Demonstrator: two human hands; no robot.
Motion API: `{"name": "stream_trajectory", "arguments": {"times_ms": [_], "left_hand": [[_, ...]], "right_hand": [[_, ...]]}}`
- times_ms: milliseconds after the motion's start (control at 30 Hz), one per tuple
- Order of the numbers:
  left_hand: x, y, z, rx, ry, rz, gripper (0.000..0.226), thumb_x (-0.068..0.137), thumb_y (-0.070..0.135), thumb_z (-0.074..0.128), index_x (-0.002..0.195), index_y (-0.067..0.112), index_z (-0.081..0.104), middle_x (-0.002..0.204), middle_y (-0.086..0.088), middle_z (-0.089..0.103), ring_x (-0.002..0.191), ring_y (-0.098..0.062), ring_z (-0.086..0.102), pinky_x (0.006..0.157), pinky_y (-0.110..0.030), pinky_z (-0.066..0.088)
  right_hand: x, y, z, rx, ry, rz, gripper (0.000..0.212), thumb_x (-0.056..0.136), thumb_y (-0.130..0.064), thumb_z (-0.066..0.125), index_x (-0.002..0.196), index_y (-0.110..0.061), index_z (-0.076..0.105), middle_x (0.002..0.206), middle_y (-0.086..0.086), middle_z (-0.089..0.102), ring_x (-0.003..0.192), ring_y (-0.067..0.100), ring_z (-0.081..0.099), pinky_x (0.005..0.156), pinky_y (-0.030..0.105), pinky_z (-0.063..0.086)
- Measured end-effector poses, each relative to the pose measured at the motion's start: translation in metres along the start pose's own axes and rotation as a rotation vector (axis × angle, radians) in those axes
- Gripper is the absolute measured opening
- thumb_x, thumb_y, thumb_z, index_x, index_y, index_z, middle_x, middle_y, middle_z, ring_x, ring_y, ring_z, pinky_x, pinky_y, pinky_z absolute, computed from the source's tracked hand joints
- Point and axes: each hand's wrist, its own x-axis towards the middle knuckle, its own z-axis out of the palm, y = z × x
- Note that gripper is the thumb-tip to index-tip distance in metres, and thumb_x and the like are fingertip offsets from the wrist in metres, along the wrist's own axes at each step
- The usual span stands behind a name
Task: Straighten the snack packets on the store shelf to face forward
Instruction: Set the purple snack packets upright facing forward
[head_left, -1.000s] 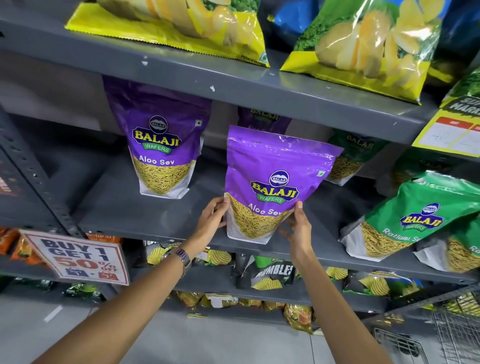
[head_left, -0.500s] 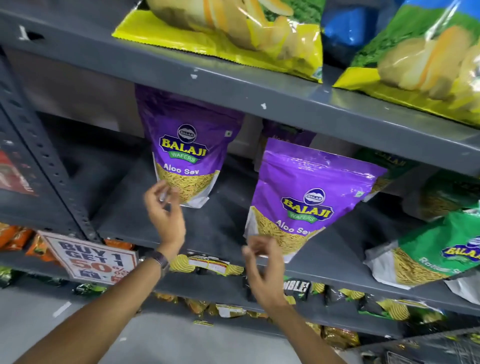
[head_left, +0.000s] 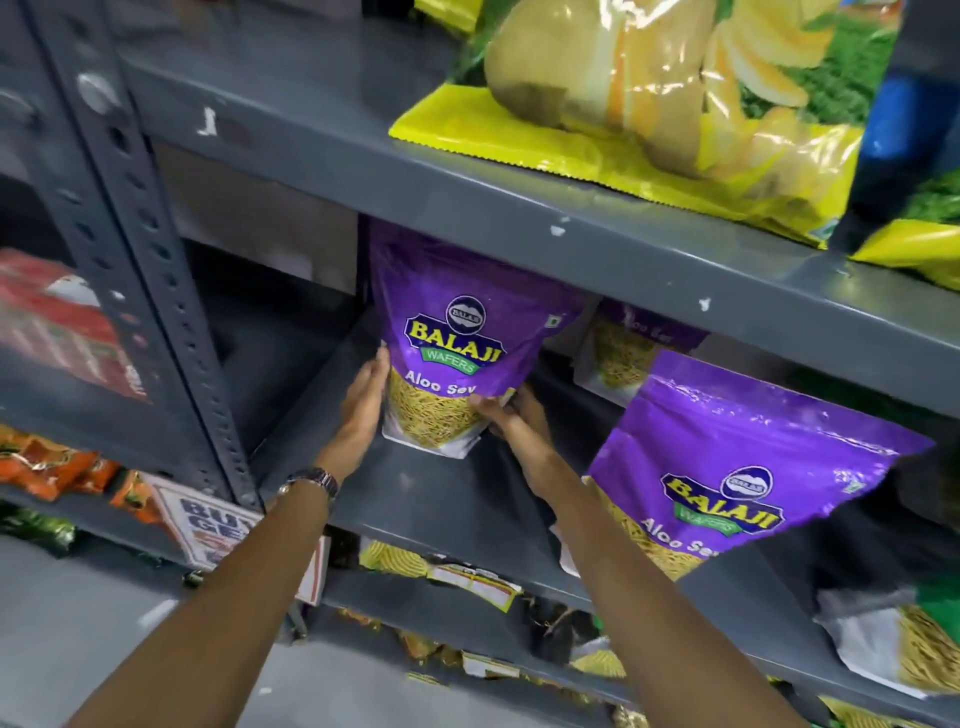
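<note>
A purple Aloo Sev packet (head_left: 457, 338) stands upright at the left of the grey middle shelf (head_left: 415, 493), its label facing me. My left hand (head_left: 363, 405) presses flat against its lower left side. My right hand (head_left: 511, 415) grips its lower right corner. A second purple Aloo Sev packet (head_left: 727, 467) stands to the right near the shelf's front edge, tilted slightly, with nobody touching it. A third purple packet (head_left: 634, 348) sits further back between them, partly hidden.
Yellow chip bags (head_left: 649, 114) lie on the shelf above. A perforated grey upright post (head_left: 156, 291) stands at the left. A promo sign (head_left: 218, 525) hangs on the shelf edge. A green packet (head_left: 904, 639) is at the lower right; small packets fill the lower shelf.
Both hands let go of the right purple packet and moved left; they now hold the left purple packet. The view shifted left and closer.
</note>
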Motion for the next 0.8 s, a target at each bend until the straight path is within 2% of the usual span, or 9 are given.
{"name": "stream_trajectory", "arguments": {"times_ms": [67, 167, 233, 333, 467, 533, 633, 667, 800], "left_hand": [[-0.004, 0.000, -0.003, 0.022, -0.023, 0.011, 0.029, 0.089, 0.059, 0.041, 0.091, 0.036, 0.059, 0.100, 0.014, 0.065, 0.096, -0.011, 0.062, 0.100, -0.043, 0.046], [-0.016, 0.000, -0.009, 0.053, -0.043, 0.005, 0.030, 0.084, 0.066, 0.039, 0.090, 0.042, 0.056, 0.099, 0.019, 0.062, 0.098, -0.008, 0.060, 0.095, -0.040, 0.046], [-0.025, -0.004, -0.013, 0.048, -0.048, 0.011, 0.025, 0.094, 0.054, 0.036, 0.096, 0.038, 0.054, 0.101, 0.017, 0.061, 0.097, -0.007, 0.058, 0.090, -0.034, 0.046], [-0.042, -0.006, -0.018, 0.036, -0.063, 0.002, 0.027, 0.097, 0.046, 0.033, 0.111, 0.032, 0.050, 0.106, 0.010, 0.060, 0.091, 0.001, 0.056, 0.083, -0.027, 0.044], [-0.060, -0.007, -0.024, 0.013, -0.061, -0.014, 0.025, 0.096, 0.047, 0.035, 0.108, 0.034, 0.052, 0.119, 0.004, 0.058, 0.102, -0.008, 0.055, 0.100, -0.040, 0.043], [-0.067, -0.008, -0.027, 0.039, -0.049, 0.004, 0.023, 0.091, 0.056, 0.038, 0.099, 0.041, 0.054, 0.112, 0.009, 0.061, 0.102, -0.007, 0.056, 0.104, -0.046, 0.042], [-0.072, -0.011, -0.031, 0.095, -0.022, 0.002, 0.053, 0.061, 0.088, 0.043, 0.090, 0.046, 0.057, 0.104, 0.017, 0.063, 0.105, -0.010, 0.059, 0.104, -0.049, 0.043], [-0.071, -0.014, -0.032, 0.111, -0.020, 0.000, 0.060, 0.054, 0.093, 0.042, 0.089, 0.047, 0.057, 0.105, 0.016, 0.063, 0.108, -0.013, 0.059, 0.104, -0.050, 0.043], [-0.078, -0.012, -0.032, 0.115, -0.012, 0.001, 0.062, 0.055, 0.092, 0.040, 0.092, 0.045, 0.057, 0.106, 0.017, 0.063, 0.108, -0.012, 0.058, 0.105, -0.051, 0.042]], "right_hand": [[-0.005, 0.004, -0.001, 0.019, -0.019, -0.032, 0.037, 0.075, -0.009, 0.073, 0.106, -0.021, 0.057, 0.117, 0.012, 0.065, 0.107, 0.024, 0.062, 0.101, 0.049, 0.047], [-0.018, 0.010, -0.002, 0.026, -0.054, -0.056, 0.038, 0.079, -0.005, 0.070, 0.109, -0.024, 0.056, 0.113, 0.002, 0.066, 0.099, 0.010, 0.066, 0.094, 0.037, 0.053], [-0.028, 0.014, -0.003, 0.043, -0.061, -0.032, 0.042, 0.080, -0.002, 0.068, 0.115, -0.020, 0.054, 0.108, -0.003, 0.067, 0.092, 0.002, 0.067, 0.086, 0.029, 0.056], [-0.043, 0.017, -0.006, 0.054, -0.053, 0.003, 0.049, 0.078, -0.003, 0.071, 0.121, -0.014, 0.052, 0.102, -0.005, 0.069, 0.088, 0.002, 0.068, 0.074, 0.022, 0.057], [-0.057, 0.018, -0.006, 0.032, -0.055, 0.021, 0.038, 0.078, -0.006, 0.072, 0.111, -0.018, 0.057, 0.097, -0.008, 0.071, 0.089, 0.006, 0.069, 0.080, 0.027, 0.058], [-0.062, 0.018, -0.006, 0.031, -0.060, 0.019, 0.040, 0.077, -0.008, 0.073, 0.114, -0.015, 0.057, 0.099, -0.006, 0.072, 0.094, 0.009, 0.069, 0.082, 0.030, 0.058], [-0.069, 0.020, -0.006, 0.043, -0.046, 0.020, 0.044, 0.076, -0.009, 0.074, 0.117, -0.013, 0.056, 0.101, -0.004, 0.072, 0.095, 0.011, 0.069, 0.080, 0.028, 0.058], [-0.070, 0.021, -0.006, 0.044, -0.042, 0.019, 0.043, 0.076, -0.009, 0.074, 0.116, -0.013, 0.057, 0.100, -0.004, 0.072, 0.093, 0.009, 0.069, 0.078, 0.026, 0.057], [-0.075, 0.022, -0.005, 0.043, -0.046, 0.017, 0.042, 0.077, -0.009, 0.073, 0.115, -0.014, 0.057, 0.098, -0.006, 0.072, 0.090, 0.006, 0.070, 0.075, 0.022, 0.056]]}}
